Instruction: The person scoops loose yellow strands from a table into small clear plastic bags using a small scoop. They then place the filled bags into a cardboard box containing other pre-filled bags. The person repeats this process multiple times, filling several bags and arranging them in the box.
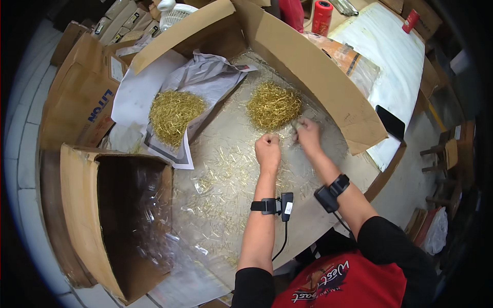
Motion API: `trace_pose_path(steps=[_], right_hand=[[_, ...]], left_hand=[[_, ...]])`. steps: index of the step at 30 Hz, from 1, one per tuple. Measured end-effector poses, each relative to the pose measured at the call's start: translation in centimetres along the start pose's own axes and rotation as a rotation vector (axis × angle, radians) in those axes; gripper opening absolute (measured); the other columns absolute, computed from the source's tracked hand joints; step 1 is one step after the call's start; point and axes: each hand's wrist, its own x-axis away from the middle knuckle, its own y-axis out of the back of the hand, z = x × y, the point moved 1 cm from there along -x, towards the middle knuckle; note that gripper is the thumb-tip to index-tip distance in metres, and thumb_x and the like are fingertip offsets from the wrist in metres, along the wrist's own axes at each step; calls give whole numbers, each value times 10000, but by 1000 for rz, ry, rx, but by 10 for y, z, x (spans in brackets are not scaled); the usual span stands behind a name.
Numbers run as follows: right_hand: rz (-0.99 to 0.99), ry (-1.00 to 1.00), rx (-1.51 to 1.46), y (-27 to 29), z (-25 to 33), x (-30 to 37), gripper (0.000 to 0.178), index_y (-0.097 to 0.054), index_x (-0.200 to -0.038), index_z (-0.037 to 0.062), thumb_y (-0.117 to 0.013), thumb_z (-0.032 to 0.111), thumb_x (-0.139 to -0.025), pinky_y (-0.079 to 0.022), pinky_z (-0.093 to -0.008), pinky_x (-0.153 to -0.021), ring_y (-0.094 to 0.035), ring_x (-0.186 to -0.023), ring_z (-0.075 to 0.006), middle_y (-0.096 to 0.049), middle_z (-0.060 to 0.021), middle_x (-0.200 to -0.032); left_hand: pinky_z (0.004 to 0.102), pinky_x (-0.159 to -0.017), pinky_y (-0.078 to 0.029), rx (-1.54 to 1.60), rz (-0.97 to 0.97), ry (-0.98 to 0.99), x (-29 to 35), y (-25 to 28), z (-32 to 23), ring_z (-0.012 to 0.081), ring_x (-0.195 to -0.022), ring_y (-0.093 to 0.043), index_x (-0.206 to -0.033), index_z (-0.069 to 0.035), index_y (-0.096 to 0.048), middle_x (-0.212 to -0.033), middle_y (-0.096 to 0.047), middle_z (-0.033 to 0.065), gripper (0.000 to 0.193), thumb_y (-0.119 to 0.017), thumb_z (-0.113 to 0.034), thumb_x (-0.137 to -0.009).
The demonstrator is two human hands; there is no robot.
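Observation:
A heap of thin gold-coloured metal pins (pixel 273 105) lies on the worktable (pixel 328 154), just beyond my hands. My left hand (pixel 268 153) is closed near the heap's front edge; whatever its fingers hold is hidden. To its right, my right hand (pixel 308 134) is also closed, its fingertips pressed together by the heap's right front side. Something small and greyish shows at those fingertips, too blurred to name. Loose gold pins (pixel 226 172) are scattered over the tabletop in front of and left of my hands. Each wrist wears a black strap with a small device.
A second gold heap (pixel 176 115) rests on white plastic sheeting (pixel 197 77) at the left. An open carton (pixel 82 205) with clear plastic bags (pixel 159 226) lies front left. Cardboard walls (pixel 313 72) border the back and right. Beyond them are a phone (pixel 390 123) and a red can (pixel 322 18).

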Motion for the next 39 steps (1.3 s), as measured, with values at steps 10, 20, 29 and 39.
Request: trace_pose_path(steps=[10, 20, 29, 39], right_hand=[[1210, -530, -1106, 20, -5, 107, 811, -581, -875, -61, -492, 734, -741, -403, -226, -369, -517, -404, -144, -597, -138, -664], [1499, -685, -1461, -14, -23, 245, 846, -594, -902, -80, -463, 743, -756, -446, -263, -374, -535, -389, -186, -588, -180, -631], [950, -470, -713, -15, -28, 351, 842, -401, -1267, -49, -253, 686, -883, -417, -325, -972, -529, -1086, -211, -555, -152, -1135], [1213, -508, -735, 9, -98, 422, 785, -371, -1321, -51, -178, 608, -940, -382, -300, -1004, -508, -1116, -195, -536, -130, -1182]], left_hand=[[252, -640, -484, 224, -50, -122, 114, 34, -19, 127, -748, -588, -998, 20, -630, -878, -617, 90, 191, -553, -126, -901], [274, -796, -451, -22, -188, -534, 272, 72, -17, 178, -876, -578, -913, 35, -642, -935, -613, 102, 91, -592, 7, -843], [432, -984, -347, -566, -399, -758, 362, 96, 47, 249, -916, -590, -911, -36, -653, -925, -624, 82, 128, -669, -43, -784], [447, -1033, -288, -813, -688, -960, 433, 91, 150, 213, -896, -617, -882, -61, -669, -888, -645, 49, 117, -686, -67, -766]])
